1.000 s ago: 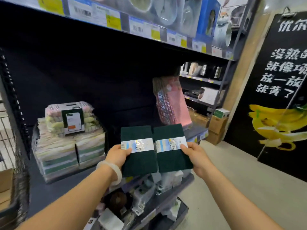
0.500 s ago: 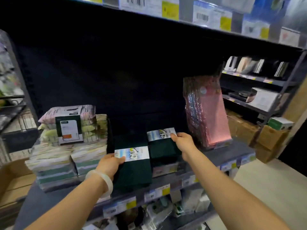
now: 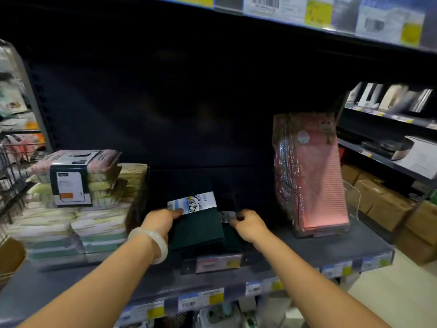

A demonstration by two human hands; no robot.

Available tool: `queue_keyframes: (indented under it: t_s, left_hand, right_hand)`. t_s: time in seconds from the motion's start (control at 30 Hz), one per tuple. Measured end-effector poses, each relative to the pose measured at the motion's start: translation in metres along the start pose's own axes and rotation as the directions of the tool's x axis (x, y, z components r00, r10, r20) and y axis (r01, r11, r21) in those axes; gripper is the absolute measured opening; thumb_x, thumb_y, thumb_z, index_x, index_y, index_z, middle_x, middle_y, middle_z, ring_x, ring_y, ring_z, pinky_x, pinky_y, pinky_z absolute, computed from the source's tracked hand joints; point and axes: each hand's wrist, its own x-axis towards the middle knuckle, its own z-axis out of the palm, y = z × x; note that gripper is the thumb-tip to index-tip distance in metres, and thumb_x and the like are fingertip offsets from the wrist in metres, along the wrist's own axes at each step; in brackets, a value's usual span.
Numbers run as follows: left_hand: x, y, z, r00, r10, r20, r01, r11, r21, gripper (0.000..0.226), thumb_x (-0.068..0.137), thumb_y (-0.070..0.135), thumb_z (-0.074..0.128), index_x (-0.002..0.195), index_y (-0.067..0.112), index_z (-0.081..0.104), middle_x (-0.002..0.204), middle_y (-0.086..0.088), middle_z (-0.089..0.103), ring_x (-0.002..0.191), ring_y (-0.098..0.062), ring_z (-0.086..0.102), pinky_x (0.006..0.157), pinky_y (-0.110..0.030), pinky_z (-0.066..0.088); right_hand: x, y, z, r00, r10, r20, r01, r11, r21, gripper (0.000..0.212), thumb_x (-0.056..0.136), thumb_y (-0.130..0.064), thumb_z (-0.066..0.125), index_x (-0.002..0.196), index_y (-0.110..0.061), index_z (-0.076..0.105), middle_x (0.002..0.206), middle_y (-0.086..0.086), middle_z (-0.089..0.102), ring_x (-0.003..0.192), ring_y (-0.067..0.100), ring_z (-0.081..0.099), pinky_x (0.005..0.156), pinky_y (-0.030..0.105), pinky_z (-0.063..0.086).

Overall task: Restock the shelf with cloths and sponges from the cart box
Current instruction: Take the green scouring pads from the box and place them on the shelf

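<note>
Your left hand pinches one dark green banded scouring pad, your right hand another; square both flush.

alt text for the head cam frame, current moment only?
Two bare hands set dark green scouring pads on a dark store shelf: the left hand grips one banded pad, the right hand pinches a second pad beside it. Stacked sponge packs sit left, pink cloth packs stand right.
</note>
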Motion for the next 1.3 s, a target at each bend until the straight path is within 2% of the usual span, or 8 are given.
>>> queue_keyframes:
  t_s: [0.27, 0.47, 0.57, 0.63, 0.7, 0.83, 1.1, 1.3]
  left_hand:
    - [0.01, 0.012, 0.043, 0.987, 0.162, -0.008, -0.149, 0.922, 0.358, 0.048, 0.091, 0.019, 0.06, 0.132, -0.004, 0.048, 0.134, -0.02, 0.054, 0.12, -0.036, 0.053, 0.099, -0.033, 0.044]
    - [0.015, -0.003, 0.048, 0.981, 0.187, -0.051, -0.125, 0.811, 0.571, 0.037, 0.097, 0.024, 0.05, 0.125, 0.0, 0.055, 0.065, -0.002, 0.046, 0.054, -0.013, 0.041, 0.048, -0.022, 0.031]
    - [0.006, -0.004, 0.049, 0.985, 0.17, -0.009, -0.126, 0.763, 0.633, 0.038, 0.101, 0.017, 0.04, 0.132, -0.004, 0.047, 0.088, -0.011, 0.059, 0.077, -0.024, 0.057, 0.055, -0.02, 0.037]
    - [0.004, -0.001, 0.054, 0.978, 0.208, 0.008, -0.16, 0.73, 0.665, 0.041, 0.101, 0.005, 0.031, 0.141, -0.004, 0.033, 0.134, -0.021, 0.049, 0.12, -0.032, 0.05, 0.085, -0.025, 0.046]
    - [0.003, -0.004, 0.058, 0.976, 0.203, 0.078, -0.195, 0.655, 0.73, 0.042, 0.101, 0.002, 0.028, 0.143, -0.004, 0.028, 0.146, -0.021, 0.038, 0.125, -0.028, 0.047, 0.099, -0.026, 0.041]
    - [0.003, -0.011, 0.055, 0.984, 0.169, 0.05, -0.166, 0.791, 0.589, 0.037, 0.099, 0.006, 0.039, 0.133, -0.008, 0.044, 0.137, -0.024, 0.049, 0.121, -0.03, 0.053, 0.054, -0.009, 0.031]
    - [0.003, -0.014, 0.053, 0.992, 0.116, 0.041, -0.118, 0.811, 0.574, 0.042, 0.096, 0.0, 0.042, 0.137, -0.005, 0.039, 0.137, -0.023, 0.048, 0.127, -0.035, 0.048, 0.058, -0.012, 0.035]
    - [-0.007, -0.017, 0.054, 0.989, 0.137, 0.055, -0.132, 0.657, 0.742, 0.04, 0.098, 0.005, 0.039, 0.136, -0.005, 0.04, 0.138, -0.023, 0.048, 0.127, -0.034, 0.048, 0.051, -0.011, 0.033]
  right_hand:
    - [0.015, 0.007, -0.007, 0.982, 0.141, 0.124, -0.183, 0.866, 0.465, 0.045, 0.097, -0.045, 0.042, 0.118, -0.008, 0.057, 0.111, 0.01, 0.065, 0.104, 0.026, 0.06, 0.085, 0.036, 0.05]
    - [0.016, 0.003, -0.005, 0.965, 0.135, 0.225, -0.233, 0.834, 0.5, 0.067, 0.092, -0.058, 0.042, 0.14, -0.011, 0.042, 0.142, 0.006, 0.049, 0.13, 0.026, 0.046, 0.109, 0.039, 0.038]
    - [0.014, 0.001, 0.0, 0.97, 0.123, 0.208, -0.208, 0.864, 0.459, 0.069, 0.089, -0.061, 0.045, 0.139, -0.013, 0.044, 0.142, 0.005, 0.049, 0.131, 0.026, 0.045, 0.112, 0.043, 0.034]
    - [0.012, -0.002, 0.002, 0.971, 0.114, 0.209, -0.202, 0.859, 0.471, 0.071, 0.088, -0.06, 0.048, 0.14, -0.012, 0.042, 0.143, 0.007, 0.047, 0.132, 0.026, 0.044, 0.113, 0.045, 0.033]
    - [0.009, -0.007, 0.002, 0.975, 0.098, 0.199, -0.183, 0.864, 0.47, 0.066, 0.091, -0.053, 0.049, 0.141, -0.011, 0.04, 0.144, 0.008, 0.045, 0.133, 0.026, 0.042, 0.113, 0.042, 0.033]
    - [0.005, -0.009, 0.0, 0.984, 0.068, 0.162, -0.133, 0.891, 0.434, 0.054, 0.096, -0.037, 0.051, 0.141, -0.009, 0.04, 0.141, 0.007, 0.047, 0.132, 0.025, 0.043, 0.108, 0.033, 0.034]
    - [-0.004, -0.01, 0.004, 0.986, 0.034, 0.161, -0.101, 0.899, 0.426, 0.045, 0.094, -0.024, 0.055, 0.137, -0.014, 0.043, 0.133, 0.01, 0.054, 0.121, 0.025, 0.052, 0.108, 0.041, 0.041]
    - [-0.008, -0.007, 0.004, 0.983, 0.034, 0.18, -0.097, 0.93, 0.354, 0.05, 0.096, -0.03, 0.053, 0.14, -0.012, 0.039, 0.137, 0.008, 0.049, 0.125, 0.024, 0.048, 0.106, 0.033, 0.039]
